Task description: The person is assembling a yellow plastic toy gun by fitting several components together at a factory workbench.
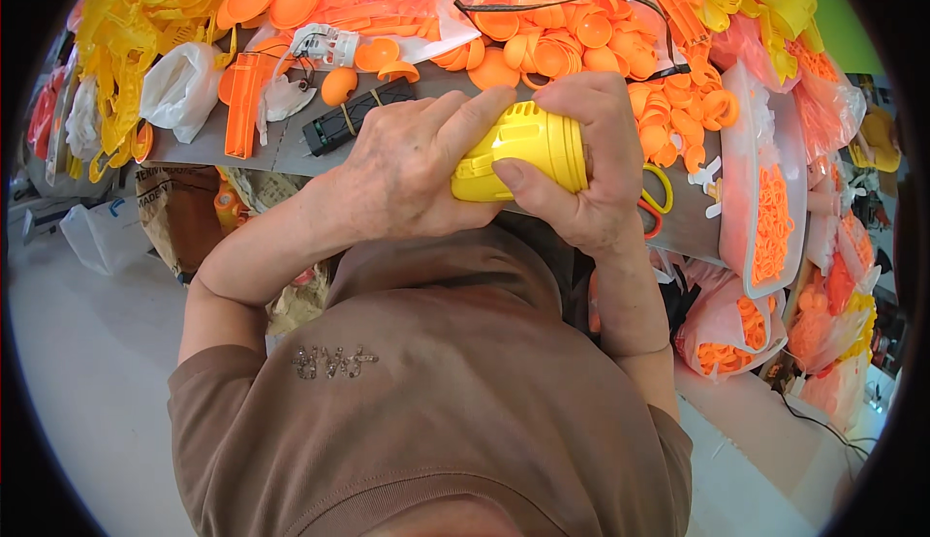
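Observation:
Both hands hold a yellow plastic housing (528, 145), rounded and ribbed with slots along its top, just above the near edge of the table. My left hand (402, 159) is closed on its left end, the fingers wrapped over the far side. My right hand (605, 159) grips the right end, with the thumb pressed against the near face. Beyond my left hand lies a black rectangular part (354, 116) on the tabletop. Scissor handles (661, 198), yellow and red, show beside my right wrist. The far side of the housing is hidden by my fingers.
Orange cup-shaped parts (542, 53) are heaped at the back of the grey table (291, 140). Yellow parts (145, 43) pile up at the left. A clear tub (770, 208) with orange rings stands at the right, above a bag (731, 338) of similar rings. A white bag (181, 92) sits at left.

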`<state>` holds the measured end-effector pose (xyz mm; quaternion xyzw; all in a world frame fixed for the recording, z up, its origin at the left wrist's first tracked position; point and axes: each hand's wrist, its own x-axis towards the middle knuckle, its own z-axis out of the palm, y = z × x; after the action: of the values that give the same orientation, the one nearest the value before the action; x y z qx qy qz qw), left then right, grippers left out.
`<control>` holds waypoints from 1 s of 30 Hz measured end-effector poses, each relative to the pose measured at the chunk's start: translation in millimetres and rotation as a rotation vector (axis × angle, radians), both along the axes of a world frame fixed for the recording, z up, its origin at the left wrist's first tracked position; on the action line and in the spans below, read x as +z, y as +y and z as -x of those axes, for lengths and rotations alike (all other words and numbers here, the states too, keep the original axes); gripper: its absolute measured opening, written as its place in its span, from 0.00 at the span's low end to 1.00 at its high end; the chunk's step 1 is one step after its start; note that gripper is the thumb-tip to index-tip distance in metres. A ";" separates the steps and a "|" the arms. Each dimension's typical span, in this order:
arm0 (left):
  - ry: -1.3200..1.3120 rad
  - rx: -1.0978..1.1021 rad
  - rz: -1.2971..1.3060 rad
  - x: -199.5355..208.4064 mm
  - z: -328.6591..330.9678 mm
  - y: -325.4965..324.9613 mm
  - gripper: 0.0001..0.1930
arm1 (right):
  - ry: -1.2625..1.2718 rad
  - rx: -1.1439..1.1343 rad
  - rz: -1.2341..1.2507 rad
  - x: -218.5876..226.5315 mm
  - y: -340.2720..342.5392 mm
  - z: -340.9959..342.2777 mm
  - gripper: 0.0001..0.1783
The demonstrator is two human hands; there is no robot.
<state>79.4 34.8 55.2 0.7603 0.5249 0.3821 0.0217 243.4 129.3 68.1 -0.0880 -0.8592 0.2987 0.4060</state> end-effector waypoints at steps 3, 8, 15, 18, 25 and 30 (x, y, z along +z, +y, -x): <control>-0.049 -0.017 0.034 5.3 -0.5 2.8 0.37 | 0.053 -0.071 -0.049 1.4 0.6 2.7 0.27; -0.174 -0.129 0.122 11.2 4.4 14.5 0.36 | -0.186 -0.134 -0.078 22.7 -6.3 6.5 0.34; -0.866 -0.215 0.333 3.1 36.6 6.5 0.41 | 0.071 -0.157 0.302 63.4 4.0 -11.0 0.47; -1.311 -0.234 0.195 -11.9 36.5 -0.5 0.42 | -0.168 -0.089 0.251 29.0 4.2 -33.2 0.42; -1.568 -0.260 0.170 -17.8 28.3 -5.8 0.41 | -0.125 0.113 0.698 -23.8 -29.5 -26.5 0.47; -1.560 -0.231 0.167 -15.7 23.9 -4.2 0.40 | -0.226 0.149 0.788 -2.7 -28.4 -20.6 0.47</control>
<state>55.5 30.6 39.5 0.3185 0.3027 0.7594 0.4798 264.0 100.8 65.4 -0.2063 -0.7223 0.6217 0.2217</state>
